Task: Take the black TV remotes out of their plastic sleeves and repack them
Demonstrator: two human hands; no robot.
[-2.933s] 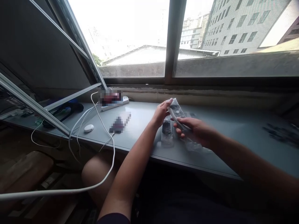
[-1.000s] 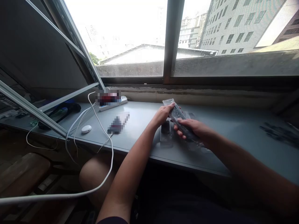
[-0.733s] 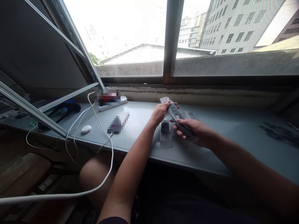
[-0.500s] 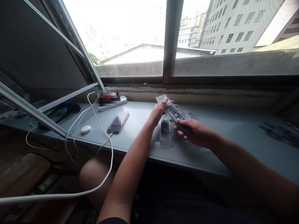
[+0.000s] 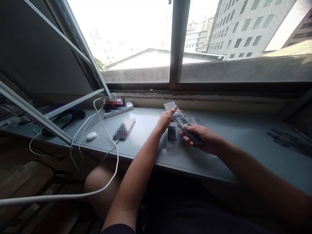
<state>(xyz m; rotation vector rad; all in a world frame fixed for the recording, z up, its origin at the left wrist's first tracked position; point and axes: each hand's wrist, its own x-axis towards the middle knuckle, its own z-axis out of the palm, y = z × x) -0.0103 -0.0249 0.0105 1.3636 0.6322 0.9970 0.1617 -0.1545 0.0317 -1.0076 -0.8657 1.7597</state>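
Observation:
A dark remote control (image 5: 182, 121) in a clear plastic sleeve is held slantwise above the table, its upper end tilted away to the left. My left hand (image 5: 167, 119) pinches the sleeve near that far end, thumb on top. Around the near end, my right hand (image 5: 203, 136) is closed with its thumb lying on the upper face. Below them, a second bagged remote control (image 5: 172, 134) rests on the table. More clear plastic packaging (image 5: 195, 121) with something dark inside lies behind my right hand, partly covered by it.
The grey table (image 5: 143, 143) runs beneath a window. To the left are a round white case (image 5: 91, 136), a blurred-out phone-like object (image 5: 123, 129), a power strip (image 5: 129, 106), loose white cables (image 5: 116, 162) and a metal frame (image 5: 73, 109). Dark thin items (image 5: 290, 141) lie at right.
The remote control has turned slightly in my hands, and its pale buttons are less visible now. Both hands keep their hold. The whole view has shifted a little.

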